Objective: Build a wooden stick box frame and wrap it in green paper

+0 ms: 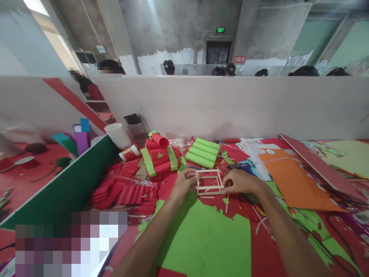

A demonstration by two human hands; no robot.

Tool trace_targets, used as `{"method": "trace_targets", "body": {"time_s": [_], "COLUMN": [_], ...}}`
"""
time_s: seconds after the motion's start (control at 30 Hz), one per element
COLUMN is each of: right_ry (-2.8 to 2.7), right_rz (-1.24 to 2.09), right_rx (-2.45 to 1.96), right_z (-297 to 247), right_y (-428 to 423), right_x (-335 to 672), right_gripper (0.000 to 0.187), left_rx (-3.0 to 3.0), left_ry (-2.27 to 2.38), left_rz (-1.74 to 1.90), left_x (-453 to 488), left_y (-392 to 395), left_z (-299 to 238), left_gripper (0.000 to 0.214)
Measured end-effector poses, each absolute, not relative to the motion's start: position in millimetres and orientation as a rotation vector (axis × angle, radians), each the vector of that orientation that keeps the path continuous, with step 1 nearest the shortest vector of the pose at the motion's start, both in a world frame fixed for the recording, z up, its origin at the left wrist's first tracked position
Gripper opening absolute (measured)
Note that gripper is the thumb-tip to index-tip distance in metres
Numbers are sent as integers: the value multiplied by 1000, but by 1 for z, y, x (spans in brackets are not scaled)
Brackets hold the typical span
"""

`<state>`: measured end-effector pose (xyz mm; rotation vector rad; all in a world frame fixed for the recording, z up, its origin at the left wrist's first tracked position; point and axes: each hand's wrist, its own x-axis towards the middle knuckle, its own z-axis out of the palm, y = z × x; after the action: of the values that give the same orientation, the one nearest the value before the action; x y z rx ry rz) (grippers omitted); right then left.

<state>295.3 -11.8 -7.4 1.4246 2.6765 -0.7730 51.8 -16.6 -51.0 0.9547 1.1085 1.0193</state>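
L hand (pixel 185 183), R hand (pixel 238 181) on 1 stick frame (pixel 210 188) nr 1 grn sheet (pixel 209 238)

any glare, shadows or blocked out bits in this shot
Head view: a shadow darkens the lime green sheet along the left forearm; a pale glare streak marks the concrete wall up top; coarse pixel blocks hide the lower left; the wooden stick frame is readable.

We see soft light around the fingers (pixel 191 174) and shadow on the green sheet (pixel 213 242) below them. Far above, glare streaks the wall (pixel 178 30); down-left, we meet coarse pixelation.
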Motion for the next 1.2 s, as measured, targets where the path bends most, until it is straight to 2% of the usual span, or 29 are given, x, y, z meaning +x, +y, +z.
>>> {"method": "trace_targets", "body": {"time_s": [1.2], "right_ry": [2717], "right_rz": [-686], "right_rx": [1391], "right_z": [-7], "right_y": [-12], "right_x": [294], "right_gripper": [31], "left_rx": [950], "left_ry": [1064], "left_rz": [1026], "left_x": [50], "left_y": [-14], "left_z": [-57], "left_gripper": [24]}}
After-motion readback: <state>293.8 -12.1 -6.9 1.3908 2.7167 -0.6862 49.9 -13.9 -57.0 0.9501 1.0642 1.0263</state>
